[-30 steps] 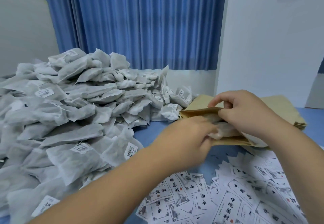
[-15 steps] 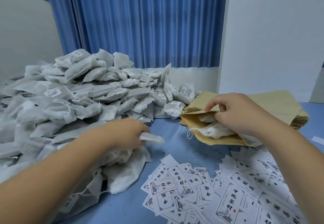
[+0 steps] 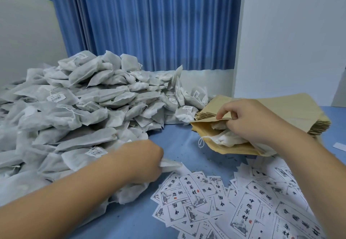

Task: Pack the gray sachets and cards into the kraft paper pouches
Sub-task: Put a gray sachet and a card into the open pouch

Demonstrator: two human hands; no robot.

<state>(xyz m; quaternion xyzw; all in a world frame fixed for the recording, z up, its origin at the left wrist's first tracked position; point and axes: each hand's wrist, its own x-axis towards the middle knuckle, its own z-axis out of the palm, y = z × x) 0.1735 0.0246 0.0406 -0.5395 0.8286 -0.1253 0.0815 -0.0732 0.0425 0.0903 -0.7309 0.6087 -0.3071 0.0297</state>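
A big heap of gray sachets (image 3: pixel 89 107) covers the left half of the blue table. My left hand (image 3: pixel 142 162) sits at the heap's near edge and grips one gray sachet (image 3: pixel 171 164), whose end sticks out to the right. An open kraft paper pouch (image 3: pixel 215 145) lies right of centre with sachets (image 3: pixel 226 138) showing in its mouth. My right hand (image 3: pixel 249 120) pinches the pouch's upper lip and holds the mouth open. White printed cards (image 3: pixel 196 197) lie scattered in front.
A stack of flat kraft pouches (image 3: pixel 303 111) lies behind the open one, at the right. A blue curtain and a white wall stand behind the table. Bare blue tabletop (image 3: pixel 177 141) shows between the heap and the pouch.
My left hand left the pouch mouth, went to the heap and took hold of a sachet; now it has shifted right with it. My right hand has kept the pouch open.
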